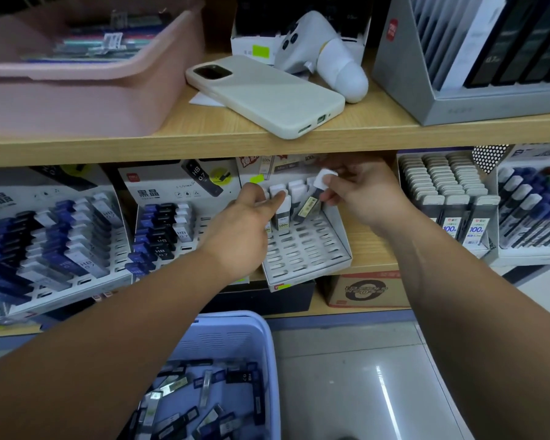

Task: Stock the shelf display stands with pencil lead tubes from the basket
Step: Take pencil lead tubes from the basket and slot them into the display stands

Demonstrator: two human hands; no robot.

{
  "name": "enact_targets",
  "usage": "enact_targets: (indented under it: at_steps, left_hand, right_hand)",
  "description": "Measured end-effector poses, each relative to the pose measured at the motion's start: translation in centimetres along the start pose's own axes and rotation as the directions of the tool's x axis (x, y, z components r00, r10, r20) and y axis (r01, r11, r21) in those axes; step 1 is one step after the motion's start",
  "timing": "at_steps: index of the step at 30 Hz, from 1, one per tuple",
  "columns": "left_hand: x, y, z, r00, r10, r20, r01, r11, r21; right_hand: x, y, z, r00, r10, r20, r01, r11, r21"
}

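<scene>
We log the right hand (359,192) pinching one lead tube (310,203) near its white cap, thumb and fingertips curled on it. The tube is tilted, its lower end down among the back rows of the slotted display stand (302,252) on the lower shelf. The left hand (245,223) reaches in with fingers straight, tips resting against the standing tubes (281,214) at the stand's back (it grips nothing that we can see); the front slots are bare, and the lilac basket (264,331) below holds a heap of loose tubes (185,404)
</scene>
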State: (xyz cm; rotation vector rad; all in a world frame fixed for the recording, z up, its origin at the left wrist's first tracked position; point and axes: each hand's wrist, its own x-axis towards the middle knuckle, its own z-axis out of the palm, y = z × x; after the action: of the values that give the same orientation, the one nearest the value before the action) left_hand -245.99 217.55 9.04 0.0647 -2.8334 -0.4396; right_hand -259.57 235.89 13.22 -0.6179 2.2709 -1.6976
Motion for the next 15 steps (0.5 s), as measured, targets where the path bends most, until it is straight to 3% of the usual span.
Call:
enact_targets:
  at_steps: [5, 10, 15]
  left_hand:
    - [0.1, -0.2, 0.0, 1.0, 0.002, -0.008, -0.003, 1.0, -0.02]
    - [-0.1, -0.2, 0.0, 1.0, 0.017, -0.017, -0.017, 1.0, -0.011]
    - [-0.1, -0.1, -0.1, 1.0, 0.016, -0.013, -0.016, 1.0, 0.001]
  right_hand:
    - [-0.2, 0.5, -0.4, 0.996, 0.027, -0.085, -0.022, 0.998, 0.057]
    - [0.1, 0.5, -1.3, 0.996, -0.033, -0.085, 0.004, 0.949, -0.314]
    - [-0.5, -0.3, -1.6, 0.988, -0.101, -0.115, 0.036, 0.886, -0.463]
